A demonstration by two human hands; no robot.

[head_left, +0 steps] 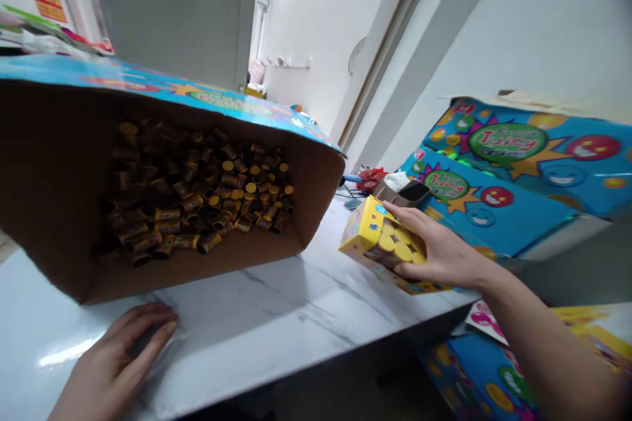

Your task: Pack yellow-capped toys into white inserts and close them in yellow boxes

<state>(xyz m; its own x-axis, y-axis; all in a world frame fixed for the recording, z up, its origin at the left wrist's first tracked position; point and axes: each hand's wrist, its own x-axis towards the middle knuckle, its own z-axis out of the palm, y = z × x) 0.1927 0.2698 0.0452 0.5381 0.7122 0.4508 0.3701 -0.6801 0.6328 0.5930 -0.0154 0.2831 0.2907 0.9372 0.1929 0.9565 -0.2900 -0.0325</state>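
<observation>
My right hand [439,250] grips a small yellow carton [368,227] from above and the side, thumb and fingers across its open window. Several yellow-capped little tubes [402,252] show inside it. The carton is tilted over the right part of the marble-patterned table [276,302]. At the lower left, my left hand [116,365] rests on the tabletop with loosely bent fingers, thumb apart from them, and nothing visible in it. Just beyond it, a big cardboard box [197,283] lies with its opening towards me, holding a heap of brown-and-yellow small tubes [197,200].
Blue "Juicy Gum" display boxes [498,200] stand at the right against the wall. Behind the carton are a grey-brown holder [395,191] and a red bag [370,179]. Another blue printed box [474,375] sits below the table's front edge at the right.
</observation>
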